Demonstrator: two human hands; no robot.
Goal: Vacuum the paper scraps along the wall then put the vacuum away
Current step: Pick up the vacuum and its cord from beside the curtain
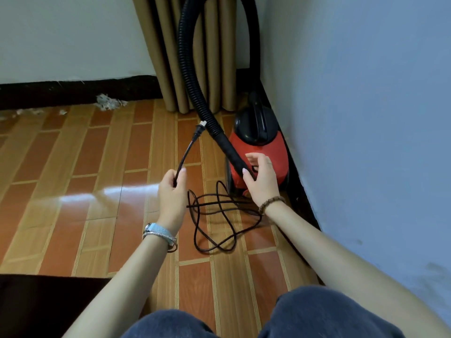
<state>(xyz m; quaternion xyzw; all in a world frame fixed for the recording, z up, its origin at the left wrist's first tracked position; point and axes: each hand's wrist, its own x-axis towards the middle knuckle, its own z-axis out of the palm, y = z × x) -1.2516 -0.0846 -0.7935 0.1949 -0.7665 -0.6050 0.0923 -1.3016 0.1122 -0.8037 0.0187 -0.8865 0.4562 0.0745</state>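
Red and black, the vacuum (258,152) stands on the floor (85,167) in the corner, against the dark skirting of the right-hand wall (366,118). Its black ribbed hose (192,89) rises out of the top of the frame and descends in front of the tan curtain (170,57) to the canister.

Left hand (172,191): closed on the power cord (217,223) a short way below the plug (199,129), which points upward, just beside the hose. The remaining cord lies in loose loops on the floor between the two wrists.

Right hand (261,176): fingers partly curled around the lower end of the hose where it meets the canister; firm grip cannot be confirmed.

Paper scraps (109,102) lie along the far skirting, well apart from the vacuum, left of the curtain.
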